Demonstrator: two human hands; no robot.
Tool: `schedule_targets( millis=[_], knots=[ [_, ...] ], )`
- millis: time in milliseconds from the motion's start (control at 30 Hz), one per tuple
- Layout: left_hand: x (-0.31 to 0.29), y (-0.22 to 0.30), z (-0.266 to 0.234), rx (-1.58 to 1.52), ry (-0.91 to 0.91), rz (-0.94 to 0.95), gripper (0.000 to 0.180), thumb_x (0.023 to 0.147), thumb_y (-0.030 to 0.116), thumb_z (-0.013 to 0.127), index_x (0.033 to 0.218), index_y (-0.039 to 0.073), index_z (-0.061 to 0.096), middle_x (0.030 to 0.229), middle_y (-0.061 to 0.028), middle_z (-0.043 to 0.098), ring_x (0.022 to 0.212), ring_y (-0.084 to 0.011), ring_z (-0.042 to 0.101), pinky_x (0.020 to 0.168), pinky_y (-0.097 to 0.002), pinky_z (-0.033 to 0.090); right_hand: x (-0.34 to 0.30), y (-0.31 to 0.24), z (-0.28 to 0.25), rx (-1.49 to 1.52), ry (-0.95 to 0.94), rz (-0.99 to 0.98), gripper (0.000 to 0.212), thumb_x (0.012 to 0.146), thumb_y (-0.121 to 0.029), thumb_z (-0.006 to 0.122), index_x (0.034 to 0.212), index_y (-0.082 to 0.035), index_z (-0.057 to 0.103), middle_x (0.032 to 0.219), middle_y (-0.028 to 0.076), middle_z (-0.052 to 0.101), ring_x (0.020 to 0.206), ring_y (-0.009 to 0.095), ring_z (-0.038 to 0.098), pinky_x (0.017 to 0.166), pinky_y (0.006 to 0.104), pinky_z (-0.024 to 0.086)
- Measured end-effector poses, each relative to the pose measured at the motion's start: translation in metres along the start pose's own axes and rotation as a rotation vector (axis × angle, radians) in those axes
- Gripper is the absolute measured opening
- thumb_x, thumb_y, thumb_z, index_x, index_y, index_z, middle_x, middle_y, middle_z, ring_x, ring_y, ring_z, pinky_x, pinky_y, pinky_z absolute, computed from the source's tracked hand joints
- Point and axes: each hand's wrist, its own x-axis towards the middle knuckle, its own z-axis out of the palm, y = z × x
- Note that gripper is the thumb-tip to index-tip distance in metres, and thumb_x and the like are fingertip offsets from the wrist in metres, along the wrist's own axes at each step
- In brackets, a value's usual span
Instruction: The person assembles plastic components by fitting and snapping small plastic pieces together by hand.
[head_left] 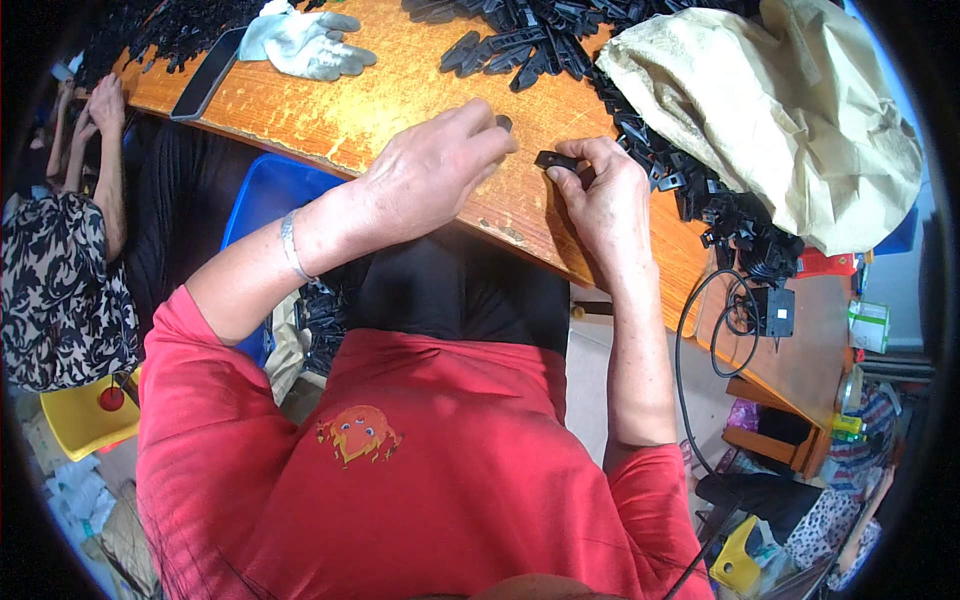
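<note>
Over the wooden table, my left hand (430, 172) is closed with its fingers bent. A small dark piece (503, 123) shows at its fingertips, mostly hidden behind them. To its right, my right hand (608, 195) pinches a short black plastic clip piece (556, 160) between thumb and forefinger, just above the tabletop. The two hands are a little apart. Beyond them lies a heap of long black plastic clip pieces (535, 40). A second heap of smaller black parts (690, 185), some with shiny metal, runs along the right of my right hand.
A beige sack (770, 110) covers the right heap. A grey-white glove (305, 45) and a black rectangular tray-like object (208, 75) lie at the far left. Below the table edge stands a blue bin (262, 190). A cable with a black adapter (772, 312) hangs right. Another person's arm (108, 170) is at left.
</note>
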Motion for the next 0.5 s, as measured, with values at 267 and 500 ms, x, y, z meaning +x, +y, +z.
schedule_targets(
  millis=[267,500],
  knots=[
    [0.021,-0.02,-0.013,0.244,-0.09,0.181,0.025,0.086,0.003,0.075,0.11,0.008,0.071,0.12,-0.0101,0.063,0.116,-0.0327,0.062,0.094,-0.0445,0.055,0.002,-0.015,-0.015,-0.295,-0.099,0.06,0.024,0.086,-0.017,0.084,0.105,-0.002,0.08,0.105,0.024,0.074,0.095,0.042,0.076,0.087,0.0487,0.06],
    [0.005,-0.027,-0.008,-0.006,-0.022,0.04,0.029,0.084,0.014,0.086,0.106,0.004,0.07,0.107,-0.0108,0.066,0.105,-0.0339,0.065,0.09,-0.0449,0.054,-0.01,-0.018,0.003,0.044,-0.05,-0.036,0.026,0.085,-0.016,0.087,0.108,-0.005,0.082,0.1,0.019,0.074,0.091,0.038,0.075,0.083,0.0447,0.059]
  ],
)
